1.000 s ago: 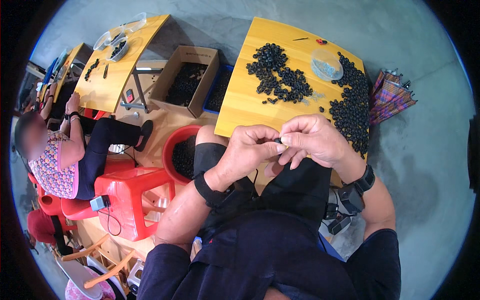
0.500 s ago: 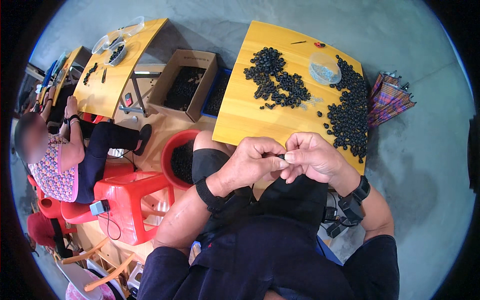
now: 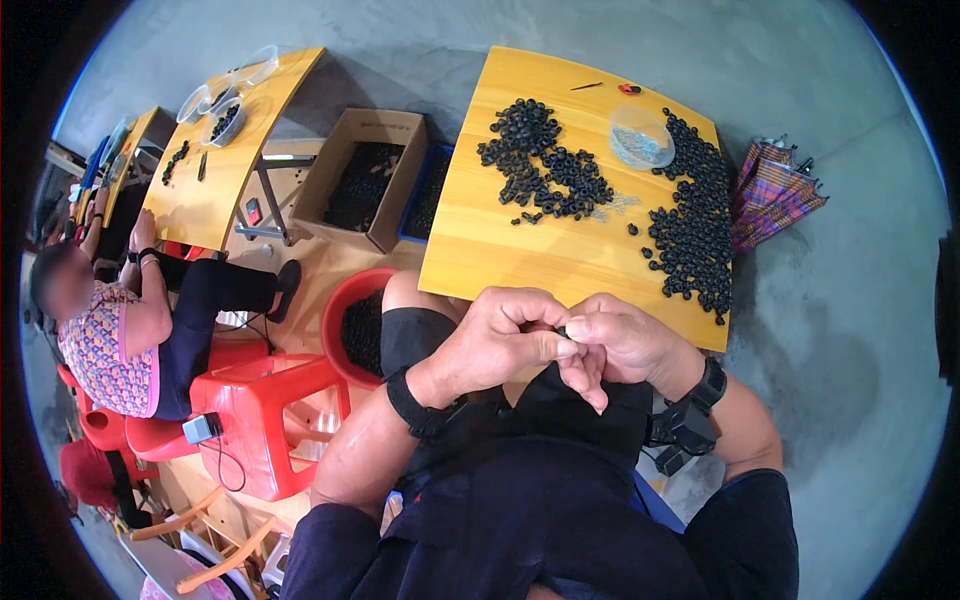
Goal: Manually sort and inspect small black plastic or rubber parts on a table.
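Grey concrete floor [image 3: 850, 330]; yellow table [image 3: 520, 240] strewn with black rings [image 3: 545, 170]; both hands' fingers [image 3: 560, 345] pinching small black part [image 3: 562, 331].

Bare forearms, short dark navy sleeves on both upper arms. Left hand [image 3: 495, 345] has a plain black band [image 3: 403, 400] on the wrist. Right hand [image 3: 625, 340] has a black wristwatch [image 3: 708, 382] with a chunky black clip-on device [image 3: 680, 432] hanging just below it. Dark navy shirt on the torso, black shorts or trousers, one bare knee showing.
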The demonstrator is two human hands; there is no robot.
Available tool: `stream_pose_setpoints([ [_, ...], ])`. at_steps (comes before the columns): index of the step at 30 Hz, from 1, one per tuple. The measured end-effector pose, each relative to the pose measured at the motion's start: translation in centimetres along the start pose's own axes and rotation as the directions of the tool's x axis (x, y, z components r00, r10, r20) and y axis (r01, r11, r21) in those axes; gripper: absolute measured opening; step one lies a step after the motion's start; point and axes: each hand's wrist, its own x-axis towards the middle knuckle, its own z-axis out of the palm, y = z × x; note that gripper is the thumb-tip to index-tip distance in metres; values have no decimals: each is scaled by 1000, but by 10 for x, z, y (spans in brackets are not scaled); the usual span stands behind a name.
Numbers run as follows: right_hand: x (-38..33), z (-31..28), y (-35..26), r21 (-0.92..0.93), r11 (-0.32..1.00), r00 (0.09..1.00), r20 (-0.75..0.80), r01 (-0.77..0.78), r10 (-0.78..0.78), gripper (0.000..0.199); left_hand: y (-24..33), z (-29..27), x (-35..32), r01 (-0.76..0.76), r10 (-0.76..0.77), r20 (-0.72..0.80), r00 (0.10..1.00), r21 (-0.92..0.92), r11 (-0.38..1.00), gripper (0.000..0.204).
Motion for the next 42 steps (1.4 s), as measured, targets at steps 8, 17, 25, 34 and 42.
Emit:
stream_pose_setpoints([
  [8,4,5,25,16,988,982,-118,152,-149,32,-8,-2,0,-46,45,19,999,64,997,6],
  [17,17,-54,44,-600,800,754,-519,14,-403,27,-68,-16,14,138,-145,-211,967,-47,989,35],
  [25,-3,-172,61,-738,-42,469,-382,-673,-796,29,-113,-70,56,261,247,-571,783,661,704,26],
  [34,-2,-161,71,-779,28,361,-323,-627,-875,23,-119,-64,110,197,464,-380,800,897,396,15],
  [42,0,-151,82,-867,56,374,-271,-496,-887,16,-127,-67,137,163,399,-217,891,973,164,15],
])
